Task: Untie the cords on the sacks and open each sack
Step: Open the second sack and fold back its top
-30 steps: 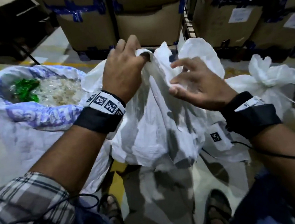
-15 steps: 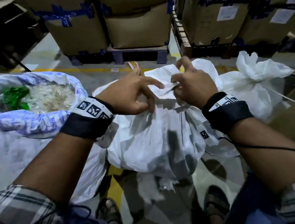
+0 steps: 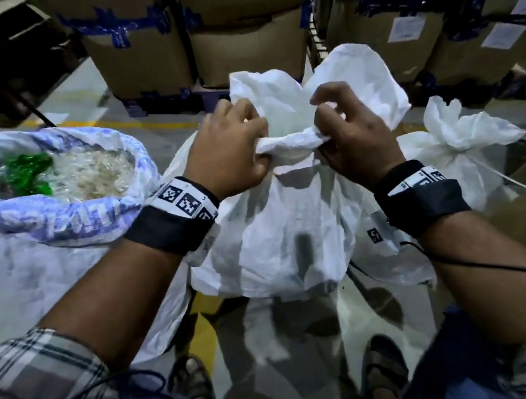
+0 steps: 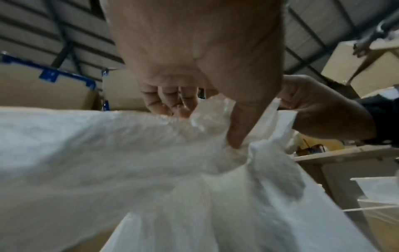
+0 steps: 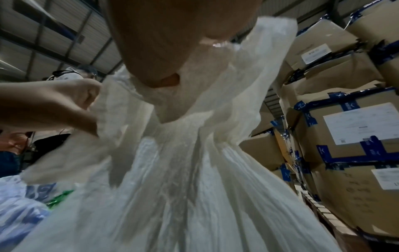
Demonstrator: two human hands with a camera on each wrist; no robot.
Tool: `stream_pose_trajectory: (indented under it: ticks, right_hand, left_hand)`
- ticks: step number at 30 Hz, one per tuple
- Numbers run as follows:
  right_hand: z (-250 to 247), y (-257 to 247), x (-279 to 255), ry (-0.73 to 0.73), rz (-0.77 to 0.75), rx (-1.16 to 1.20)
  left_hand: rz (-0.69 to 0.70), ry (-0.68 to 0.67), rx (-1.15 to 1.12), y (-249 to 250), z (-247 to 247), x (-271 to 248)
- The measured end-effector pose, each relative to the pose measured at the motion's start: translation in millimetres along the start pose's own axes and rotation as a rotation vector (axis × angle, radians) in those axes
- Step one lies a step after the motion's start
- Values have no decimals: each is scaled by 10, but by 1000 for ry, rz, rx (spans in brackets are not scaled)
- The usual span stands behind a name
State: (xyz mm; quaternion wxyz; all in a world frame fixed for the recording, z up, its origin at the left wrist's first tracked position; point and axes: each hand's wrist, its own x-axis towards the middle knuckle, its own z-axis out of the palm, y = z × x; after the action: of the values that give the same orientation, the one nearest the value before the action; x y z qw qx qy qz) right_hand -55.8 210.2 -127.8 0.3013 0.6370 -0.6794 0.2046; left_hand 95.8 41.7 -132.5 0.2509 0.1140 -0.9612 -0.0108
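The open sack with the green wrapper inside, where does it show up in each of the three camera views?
Head: open sack at left, beside the middle sack that both hands grip.
Left wrist: not in view.
Right wrist: bottom-left corner, blue-printed edge and green scrap.
Shared landmark: the middle sack's bunched neck.

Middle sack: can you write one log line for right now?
left hand: grips middle sack mouth | right hand: grips same mouth
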Motion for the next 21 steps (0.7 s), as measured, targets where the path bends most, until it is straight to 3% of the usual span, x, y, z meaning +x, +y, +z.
stream_pose_trajectory:
  ticks: [4, 7, 10, 12, 17, 21]
  right_hand:
    - [105, -14, -139, -196, -11, 11]
    - [108, 17, -126, -205, -68, 40]
    - [62, 48, -91, -241, -75, 132]
    - [56, 29, -111, -291, 16, 235]
    - [72, 194, -159, -457, 473, 512]
    - [155, 237, -246, -668, 410, 280]
  left_hand:
    - [-2, 16, -27, 0, 18, -14]
    - [6, 6, 87, 34, 106, -60]
    - [-27, 85, 201, -65, 113, -62]
    - [-9, 138, 232, -137, 111, -54]
    - [104, 156, 283, -201, 152, -92]
    - [86, 89, 309, -219, 204, -89]
